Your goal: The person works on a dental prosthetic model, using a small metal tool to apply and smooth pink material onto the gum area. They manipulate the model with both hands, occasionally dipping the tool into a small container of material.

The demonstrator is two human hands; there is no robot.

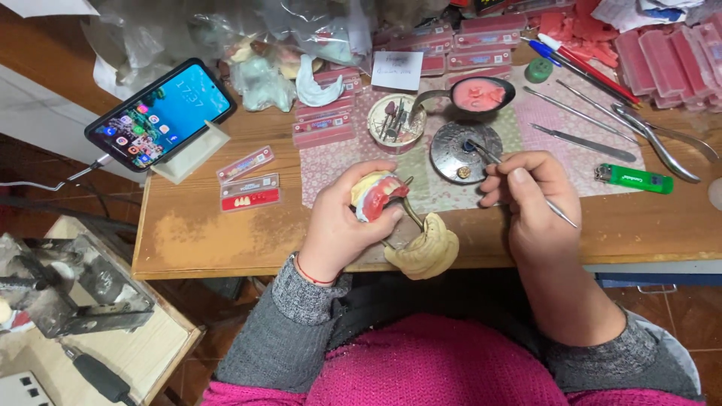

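My left hand (342,225) grips a plaster dental model (376,192) topped with pink wax, mounted on a hinged metal frame whose lower plaster half (429,252) hangs over the table's front edge. My right hand (530,199) pinches a thin metal wax tool (519,179) like a pen; its tip reaches a small round metal burner (465,152) on the table just beyond both hands. The hands are a few centimetres apart.
A spoon of pink wax (477,94), a cup of burs (396,120), a green lighter (633,178), pliers (665,139), steel instruments and pink wax sheets (662,60) crowd the wooden table (226,233). A phone (159,113) leans on a stand at left, beside tooth cards (248,192).
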